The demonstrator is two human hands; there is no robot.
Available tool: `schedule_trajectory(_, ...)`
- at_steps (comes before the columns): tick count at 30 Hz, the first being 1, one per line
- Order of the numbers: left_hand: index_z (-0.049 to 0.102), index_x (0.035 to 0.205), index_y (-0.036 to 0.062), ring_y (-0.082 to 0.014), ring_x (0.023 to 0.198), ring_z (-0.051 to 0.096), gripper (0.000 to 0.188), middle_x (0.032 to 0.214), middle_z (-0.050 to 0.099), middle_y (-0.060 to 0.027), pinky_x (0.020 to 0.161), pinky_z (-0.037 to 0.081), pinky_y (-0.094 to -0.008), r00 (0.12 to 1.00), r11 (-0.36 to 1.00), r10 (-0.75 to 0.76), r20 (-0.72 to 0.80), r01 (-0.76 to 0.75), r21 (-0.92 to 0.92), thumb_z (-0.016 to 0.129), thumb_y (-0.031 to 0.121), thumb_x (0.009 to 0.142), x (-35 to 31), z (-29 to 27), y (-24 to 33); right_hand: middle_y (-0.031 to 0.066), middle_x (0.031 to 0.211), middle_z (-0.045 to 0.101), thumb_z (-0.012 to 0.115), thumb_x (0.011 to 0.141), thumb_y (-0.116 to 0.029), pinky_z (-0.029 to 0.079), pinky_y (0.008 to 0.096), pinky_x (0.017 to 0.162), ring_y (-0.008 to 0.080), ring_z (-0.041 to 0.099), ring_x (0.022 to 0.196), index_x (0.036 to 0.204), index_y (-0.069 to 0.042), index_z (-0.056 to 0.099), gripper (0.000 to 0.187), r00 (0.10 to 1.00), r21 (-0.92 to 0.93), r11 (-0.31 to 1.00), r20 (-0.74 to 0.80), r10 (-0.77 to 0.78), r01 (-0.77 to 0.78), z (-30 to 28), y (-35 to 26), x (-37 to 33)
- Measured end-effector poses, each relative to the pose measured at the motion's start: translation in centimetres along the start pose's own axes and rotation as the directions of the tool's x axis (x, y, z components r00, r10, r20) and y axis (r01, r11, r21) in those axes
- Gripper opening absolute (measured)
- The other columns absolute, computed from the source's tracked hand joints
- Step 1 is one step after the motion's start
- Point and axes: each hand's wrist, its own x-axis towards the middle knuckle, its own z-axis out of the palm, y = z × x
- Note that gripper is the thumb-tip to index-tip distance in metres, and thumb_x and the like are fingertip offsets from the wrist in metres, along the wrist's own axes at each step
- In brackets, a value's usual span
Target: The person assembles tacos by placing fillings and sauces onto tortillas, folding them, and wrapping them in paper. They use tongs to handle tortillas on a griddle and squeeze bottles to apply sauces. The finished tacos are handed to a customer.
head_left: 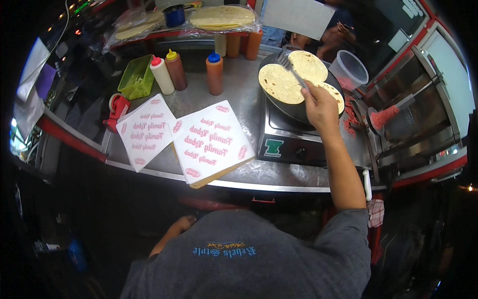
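Right hand (320, 105) grips spatula (291, 70) over flatbreads (281, 82); left hand (183, 223), low and dim, grip seemingly empty.

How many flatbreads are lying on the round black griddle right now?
3 flatbreads on the griddle: one at left, one at back, one at right, partly hidden by the right hand.

Right hand (318, 105), frame centre-right: grips spatula (293, 72) over flatbreads (280, 83) on dark round griddle (298, 112); left hand (185, 223) low, below worktop (239, 94).
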Motion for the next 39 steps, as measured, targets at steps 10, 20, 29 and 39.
schedule_trajectory(10,0.07,0.138,0.0082,-0.0393,0.134,0.063,0.046,0.141,0.067,-0.0225,0.112,0.048,-0.047,0.996,0.908,-0.058,0.062,0.027,0.417,0.057,0.041,0.108,5.0,-12.5,-13.2,0.0251,0.098,0.076,0.069,0.102,-0.034,0.056,0.0456,0.084,0.0399,0.074,0.094,0.125,-0.008,0.077,0.036,0.939,-0.125,0.932,-0.089,0.332,-0.342,-0.5,-4.6,-2.4)
schedule_trajectory(20,0.072,0.134,0.0096,-0.0385,0.133,0.063,0.045,0.141,0.067,-0.0214,0.113,0.048,-0.048,0.967,0.81,0.182,0.18,-0.252,0.529,0.056,0.042,0.107,13.4,-18.0,-5.4,0.0221,0.098,0.076,0.069,0.101,-0.029,0.056,0.0491,0.083,0.0416,0.074,0.094,0.124,-0.008,0.077,0.032,0.934,-0.258,0.907,0.036,0.354,-0.334,1.2,-5.1,-3.8)
schedule_trajectory(29,0.072,0.137,0.014,-0.037,0.129,0.066,0.04,0.14,0.07,-0.0165,0.11,0.049,-0.0472,0.835,0.704,0.037,0.55,-0.412,0.578,0.058,0.037,0.108,0.1,-16.9,9.9,0.023,0.108,0.079,0.074,0.101,-0.03,0.057,0.0354,0.085,0.0275,0.078,0.095,0.127,-0.006,0.077,0.036,0.902,-0.307,0.902,0.211,0.375,-0.303,1.7,-5.1,-3.1)
schedule_trajectory(39,0.061,0.142,0.0028,-0.0223,0.124,0.064,0.046,0.128,0.069,-0.0104,0.109,0.049,-0.0413,0.536,0.438,0.705,-0.465,-0.844,-0.308,0.052,0.038,0.114,-14.0,-40.5,21.2,0.0245,0.109,0.077,0.07,0.101,-0.028,0.057,0.0441,0.091,0.0387,0.075,0.103,0.126,-0.005,0.076,0.035,0.948,-0.19,0.929,-0.043,0.314,-0.316,2.3,-5.6,-2.0)
